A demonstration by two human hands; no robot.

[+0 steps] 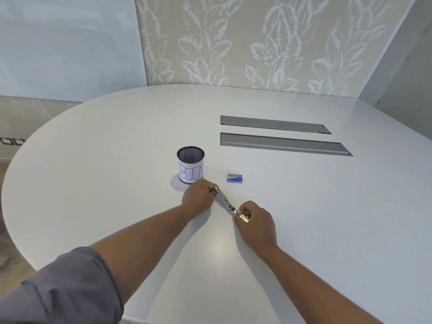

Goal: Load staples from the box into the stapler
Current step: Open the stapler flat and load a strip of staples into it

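Standing left of centre on the white desk point(93, 160): mesh bin point(190, 164). Pinching the stapler point(225, 202) at its far end: left hand point(197, 195) fingers. Gripping its near end: right hand point(256, 220). Lying just above, right of the bin: staple box point(234, 178).

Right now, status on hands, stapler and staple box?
Left hand grips stapler far end, right hand grips near end. Stapler opened out between them. Staple box untouched on table, beside bin. Nothing in the way.
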